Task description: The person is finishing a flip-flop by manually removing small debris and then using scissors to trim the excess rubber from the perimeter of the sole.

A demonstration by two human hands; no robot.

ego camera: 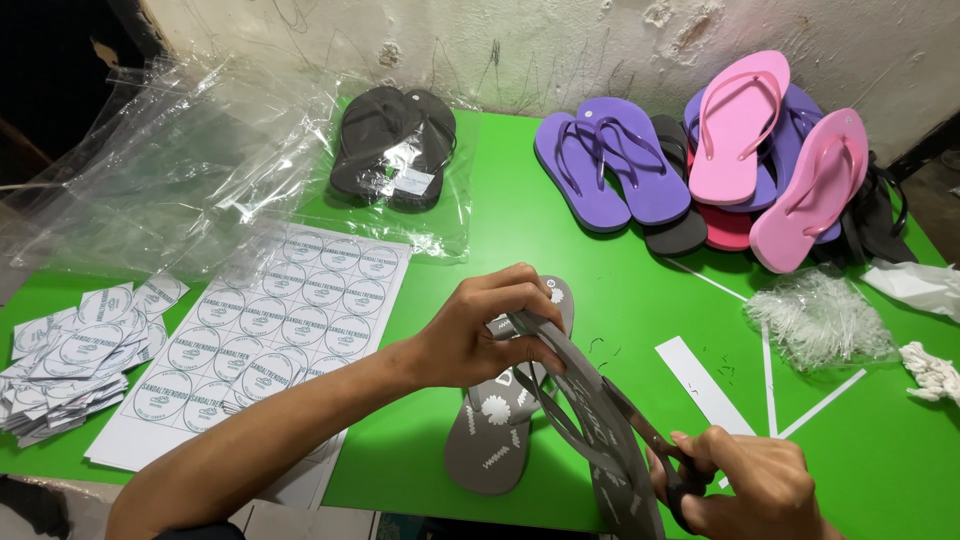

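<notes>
Grey flip-flop pair trimmed at the green worktop front edge.
Left hand grips the upper grey flip-flop; right hand clenches scissors just below; bare worktop lies beyond.

Grey sandal (white motifs), green table

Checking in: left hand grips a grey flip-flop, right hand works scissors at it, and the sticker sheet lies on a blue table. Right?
Not quite: the head view shows the table is green. The left hand does grip the grey flip-flop, the right hand works the scissors, and the sticker sheet lies there.
</notes>
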